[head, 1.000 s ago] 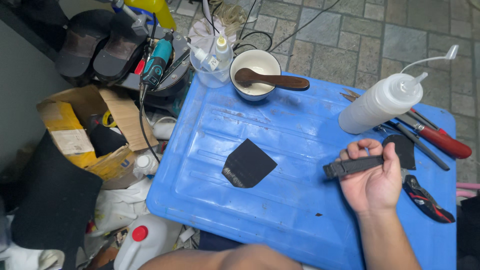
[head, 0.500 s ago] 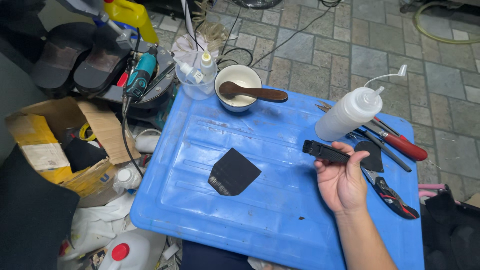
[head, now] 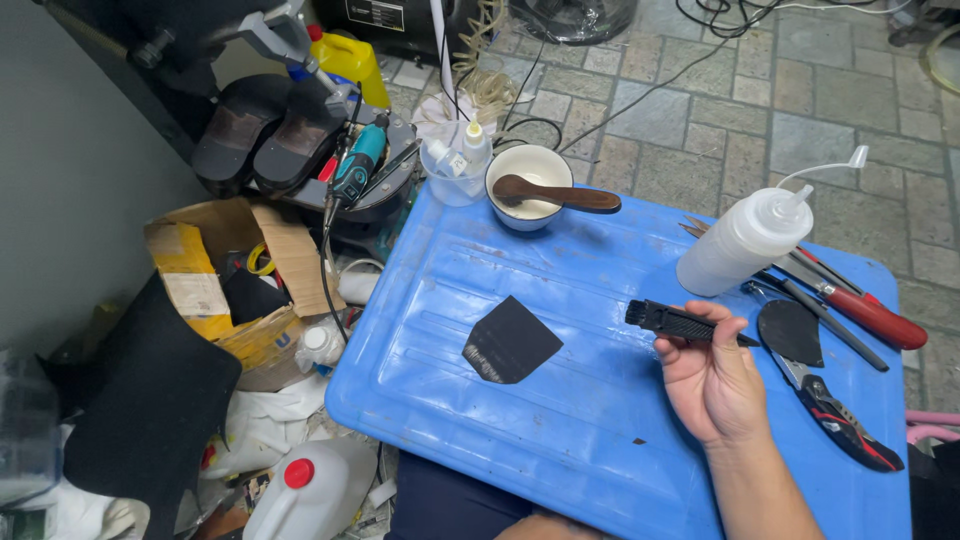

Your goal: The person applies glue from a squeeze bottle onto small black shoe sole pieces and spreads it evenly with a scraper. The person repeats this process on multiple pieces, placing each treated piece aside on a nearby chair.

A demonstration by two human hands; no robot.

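The right hand point(head: 712, 378) holds a black brush point(head: 680, 322) above the blue lid point(head: 560, 440) that serves as the work surface. The fingers point(head: 700, 345) are closed around the handle end, with the thumb on top, and the bristle end points to the left. The brush is lifted a little over the lid, near its right half. The left hand is not in view.

A flat black piece point(head: 510, 340) lies near the middle of the lid, well apart from the hand. A second dark piece point(head: 790, 330), rounded, lies just to the right of the brush. Beside it, at the right edge, there are black and red pliers point(head: 835, 420), a tool with a red handle point(head: 870, 315) and some thin metal tools point(head: 800, 290). A white squeeze bottle point(head: 745, 240) stands near the far right corner, slightly tilted in the picture. At the far edge a white bowl point(head: 530, 170) stands with a wooden spoon point(head: 560, 195) lying across it, and a small clear cup point(head: 455, 170) with little bottles is just left of the bowl.

On the floor to the left there is a cardboard box point(head: 210, 280), a pair of dark shoe soles point(head: 270, 130), a teal rotary tool point(head: 355, 170), a yellow canister point(head: 350, 60) and a white jug with a red cap point(head: 305, 490).
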